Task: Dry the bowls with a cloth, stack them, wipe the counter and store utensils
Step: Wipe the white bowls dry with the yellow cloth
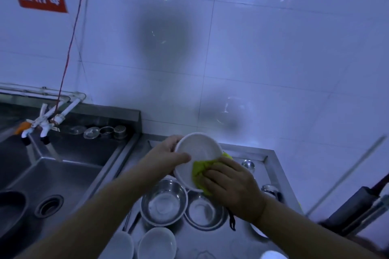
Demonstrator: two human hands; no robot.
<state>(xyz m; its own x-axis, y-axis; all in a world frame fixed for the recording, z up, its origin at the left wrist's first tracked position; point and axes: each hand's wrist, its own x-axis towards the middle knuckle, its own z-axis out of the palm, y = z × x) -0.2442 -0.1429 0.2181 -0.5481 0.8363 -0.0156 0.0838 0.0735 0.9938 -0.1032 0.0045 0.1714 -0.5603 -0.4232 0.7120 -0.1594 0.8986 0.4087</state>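
Observation:
My left hand (168, 154) grips a white bowl (197, 151) by its left rim, thumb inside, holding it tilted above the steel counter (271, 162). A yellow-green cloth (201, 171) is pressed into the bowl's lower right side by my right hand (232, 187), whose fingers curl over the cloth. Under the hands sit two steel bowls (164, 204) (205, 212) side by side. Two white bowls (156, 245) (121, 246) stand at the counter's near edge. Spoons (248, 165) (270, 190) lie at the right, and thin utensils (131, 222) lie left of the steel bowls.
A steel sink (63, 174) with a drain (48, 206) lies to the left, with white taps (45, 124) above it and strainers (105, 132) on its back ledge. White tiled wall stands behind. A dark handled object (357, 206) leans at the right edge.

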